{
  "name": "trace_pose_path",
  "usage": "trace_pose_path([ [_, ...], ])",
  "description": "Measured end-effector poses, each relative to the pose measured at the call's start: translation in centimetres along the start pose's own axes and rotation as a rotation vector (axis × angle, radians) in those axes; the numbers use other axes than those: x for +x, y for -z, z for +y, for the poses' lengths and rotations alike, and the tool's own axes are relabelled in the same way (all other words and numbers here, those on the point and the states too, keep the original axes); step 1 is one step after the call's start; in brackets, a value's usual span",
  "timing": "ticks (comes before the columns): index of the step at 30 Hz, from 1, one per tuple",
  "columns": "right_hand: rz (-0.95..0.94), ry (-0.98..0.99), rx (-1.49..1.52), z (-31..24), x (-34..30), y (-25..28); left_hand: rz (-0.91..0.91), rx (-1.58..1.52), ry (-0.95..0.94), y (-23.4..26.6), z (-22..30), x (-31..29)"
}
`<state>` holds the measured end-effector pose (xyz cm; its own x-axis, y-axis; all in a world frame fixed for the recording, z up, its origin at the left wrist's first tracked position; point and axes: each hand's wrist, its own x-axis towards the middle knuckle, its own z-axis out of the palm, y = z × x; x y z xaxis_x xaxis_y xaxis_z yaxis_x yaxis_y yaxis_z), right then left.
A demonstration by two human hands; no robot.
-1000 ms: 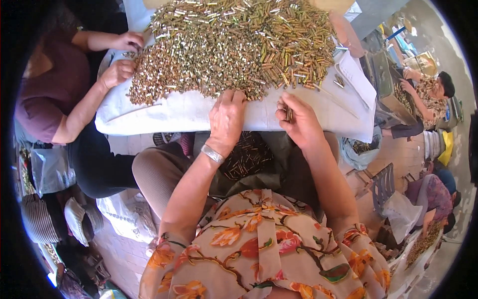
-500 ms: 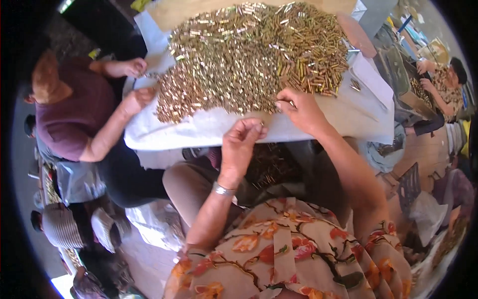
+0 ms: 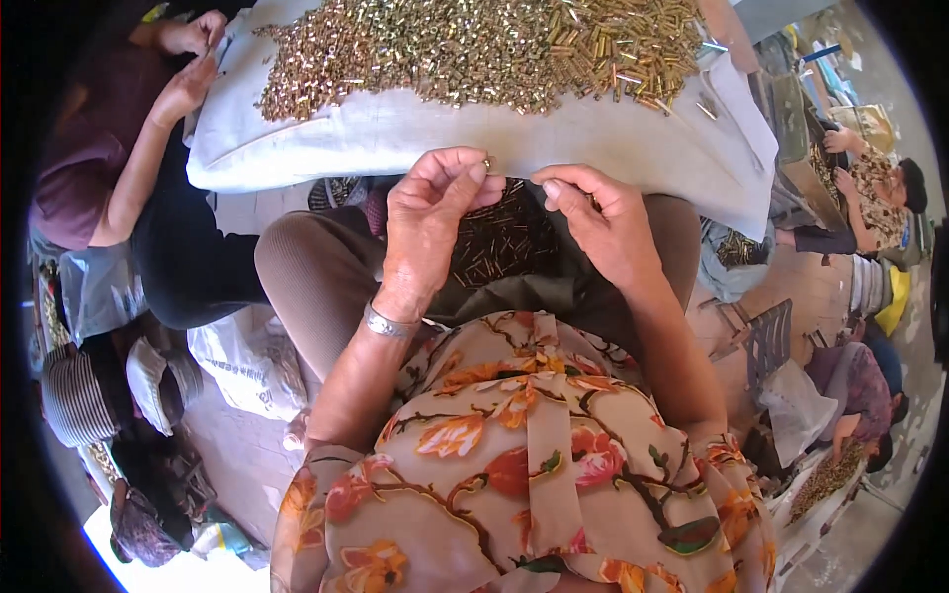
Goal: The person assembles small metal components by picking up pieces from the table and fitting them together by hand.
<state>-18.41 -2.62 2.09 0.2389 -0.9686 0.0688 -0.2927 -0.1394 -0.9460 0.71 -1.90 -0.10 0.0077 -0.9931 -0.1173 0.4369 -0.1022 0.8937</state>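
My left hand (image 3: 435,203) pinches a small brass-coloured metal piece (image 3: 489,163) between thumb and fingertips, just past the table's near edge. Close by on its right, my right hand (image 3: 598,212) has thumb and forefinger pressed together; whatever they may hold is too small to make out. Ahead of both hands lies a wide heap of small shiny metal pieces (image 3: 425,54), with longer tube-like ones (image 3: 633,44) at its right side. Below the hands, between my knees, a dark container (image 3: 504,242) holds several thin brass-coloured pieces.
A pale cloth (image 3: 395,128) covers the table. At the left, a person in a dark purple top (image 3: 84,148) handles small pieces. A blue-grey bag (image 3: 732,262) stands at the table's right corner. More people sit at the right, one wearing a patterned top (image 3: 880,188).
My right hand has drawn back from the heap toward me, nearer my left hand. The view has tilted down, so the table sits higher. The person at the left has brought both hands together.
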Motion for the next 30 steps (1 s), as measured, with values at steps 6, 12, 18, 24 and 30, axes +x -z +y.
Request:
trace_pose_path([
  [6,-0.018,-0.197,0.040,0.1,-0.5,-0.3,0.073,0.029,0.035,2.0,-0.3,-0.4],
  [12,-0.160,-0.040,-0.304,6.1,0.1,-2.3,0.078,0.084,-0.109,3.8,2.3,0.4],
  [18,-0.498,-0.205,-0.541,13.5,1.2,-7.8,0.154,0.143,-0.159,5.7,3.0,0.7],
  [24,-0.694,-0.252,-0.782,20.9,0.9,-10.9,0.191,0.132,-0.155,6.4,3.2,0.8],
  [30,-0.954,-0.115,-0.967,23.2,0.3,-13.1,0.183,0.115,-0.136,6.9,3.9,0.8],
])
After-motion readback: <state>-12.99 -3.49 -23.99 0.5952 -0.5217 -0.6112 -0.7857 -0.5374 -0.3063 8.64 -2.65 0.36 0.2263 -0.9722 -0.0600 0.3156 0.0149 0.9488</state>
